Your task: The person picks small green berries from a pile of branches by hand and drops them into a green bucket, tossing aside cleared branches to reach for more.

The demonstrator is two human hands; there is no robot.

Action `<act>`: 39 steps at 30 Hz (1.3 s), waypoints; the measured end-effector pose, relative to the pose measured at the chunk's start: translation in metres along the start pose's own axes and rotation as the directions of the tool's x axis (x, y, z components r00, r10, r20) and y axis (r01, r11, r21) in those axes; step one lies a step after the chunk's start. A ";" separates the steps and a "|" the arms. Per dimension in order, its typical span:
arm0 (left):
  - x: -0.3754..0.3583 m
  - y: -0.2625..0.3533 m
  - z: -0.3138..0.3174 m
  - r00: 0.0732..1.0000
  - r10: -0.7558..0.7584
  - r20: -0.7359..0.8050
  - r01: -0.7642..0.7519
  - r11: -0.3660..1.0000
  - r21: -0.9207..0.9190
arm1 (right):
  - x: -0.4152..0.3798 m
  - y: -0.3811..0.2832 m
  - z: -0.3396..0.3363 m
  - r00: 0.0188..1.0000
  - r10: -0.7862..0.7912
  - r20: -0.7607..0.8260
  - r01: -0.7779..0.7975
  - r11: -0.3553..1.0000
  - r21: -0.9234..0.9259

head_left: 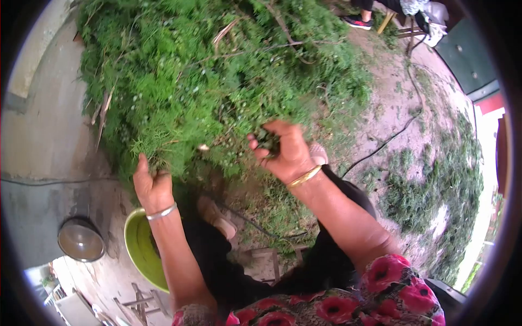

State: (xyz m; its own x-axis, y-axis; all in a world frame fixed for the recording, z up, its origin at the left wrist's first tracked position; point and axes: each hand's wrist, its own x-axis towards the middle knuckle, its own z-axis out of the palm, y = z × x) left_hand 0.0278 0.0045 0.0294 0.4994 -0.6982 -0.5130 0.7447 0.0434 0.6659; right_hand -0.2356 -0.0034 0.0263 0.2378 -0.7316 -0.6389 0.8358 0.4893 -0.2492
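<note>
A big heap of cut evergreen branches point(217, 81), feathery and dotted with small pale-green cones, fills the space ahead of me. At its near left edge my left hand point(154, 190), a silver bangle on its wrist, is closed on a green sprig point(157, 152); the fingertips are partly hidden by the foliage. My right hand point(291, 149), with a gold bangle, is held over the near side of the heap. Its fingers curl around a small clump of dark green bits point(267, 141), slightly blurred.
A lime-green bucket point(144, 250) stands beside my left forearm, and a metal bowl point(81, 239) lies farther left. Black cable point(380, 145) crosses the floor. More greenery point(435, 201) is strewn at right. Another person's shoe point(357, 22) shows at top right, near a wooden stool point(405, 32).
</note>
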 end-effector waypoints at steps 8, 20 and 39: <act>-0.211 -0.117 0.132 -0.038 -0.112 0.993 -0.689 0.723 0.055 | 0.011 0.003 -0.014 0.993 0.073 0.097 -0.037 0.942 -0.332; -0.092 -0.068 0.036 0.621 -0.015 0.783 -0.734 0.338 0.589 | -0.016 0.014 0.003 0.958 0.068 0.278 0.123 0.780 -0.613; -0.065 -0.067 0.010 0.512 0.118 0.851 -0.857 0.006 0.515 | 0.003 0.045 0.008 0.869 -0.247 0.428 0.494 0.397 -0.774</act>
State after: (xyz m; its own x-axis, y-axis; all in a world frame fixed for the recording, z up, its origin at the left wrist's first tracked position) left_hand -0.0590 0.0402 0.0232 -0.0331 -0.9603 0.2772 -0.6512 0.2311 0.7228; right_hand -0.1933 0.0122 0.0189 0.2127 -0.9600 -0.1821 0.0658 0.2000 -0.9776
